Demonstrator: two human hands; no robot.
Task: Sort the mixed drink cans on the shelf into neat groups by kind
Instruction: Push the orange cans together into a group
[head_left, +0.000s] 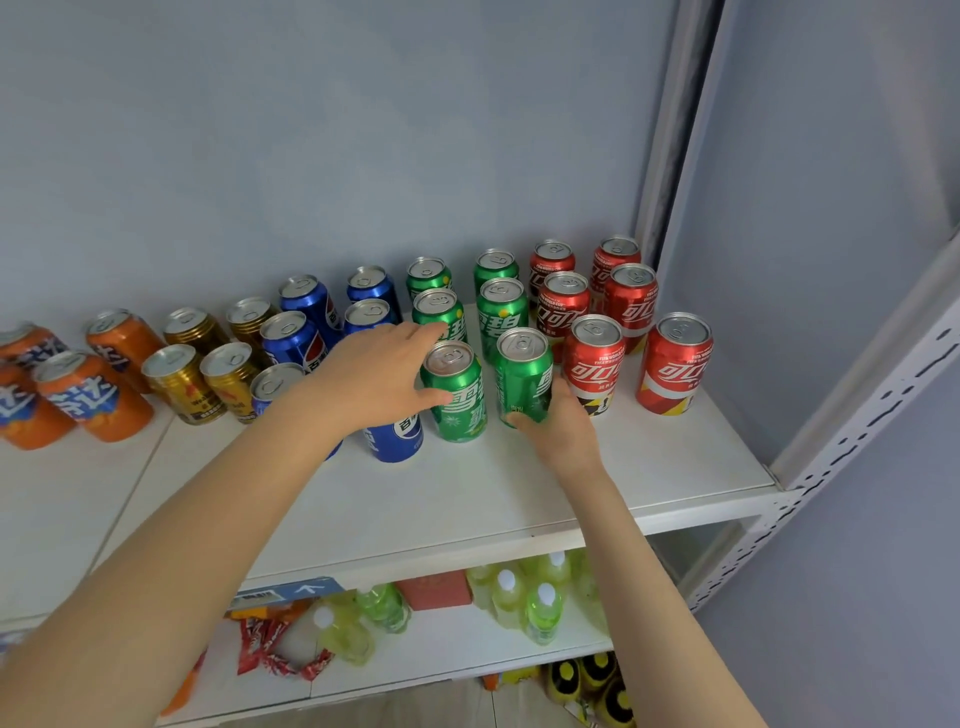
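Head view: the green cans (501, 306) stand upright in two short rows on the shelf (519, 493), between the blue cans (291, 338) and the red cans (592, 358). With their tabs unopened they are probably full, so fairly heavy. Their walls are smooth, slippery and thin enough to dent, so each is best taken round the middle.

The left hand (374, 379) spreads wide round the left front green can (454, 395), with the thumb on its face and the fingers reaching behind. The right hand (563, 423) clasps the right front green can (524, 376) low down, its grip snug.
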